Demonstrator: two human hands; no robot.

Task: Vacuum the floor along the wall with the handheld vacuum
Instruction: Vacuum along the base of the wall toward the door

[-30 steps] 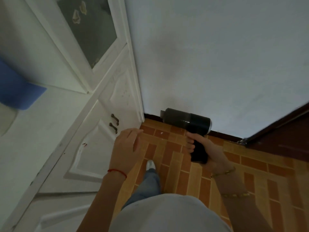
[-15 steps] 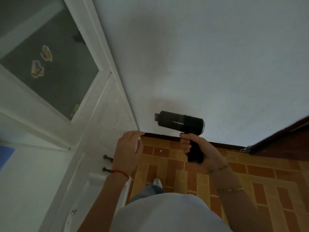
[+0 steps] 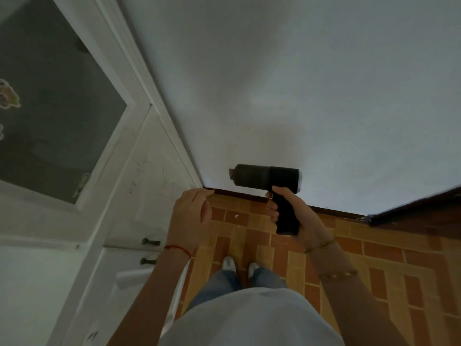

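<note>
Dim and soft throughout; faint glow on wall (image 3: 287, 96) near center; strong bending toward nine and three o'clock.

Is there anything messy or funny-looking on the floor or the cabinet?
A small white speck lies on the tiled floor near the wall. The white cabinet door has dark scuff marks. Nothing looks spilled or broken.

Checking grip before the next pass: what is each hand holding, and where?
The right hand grips the handheld vacuum by its handle, below the barrel. The left hand holds nothing.
</note>
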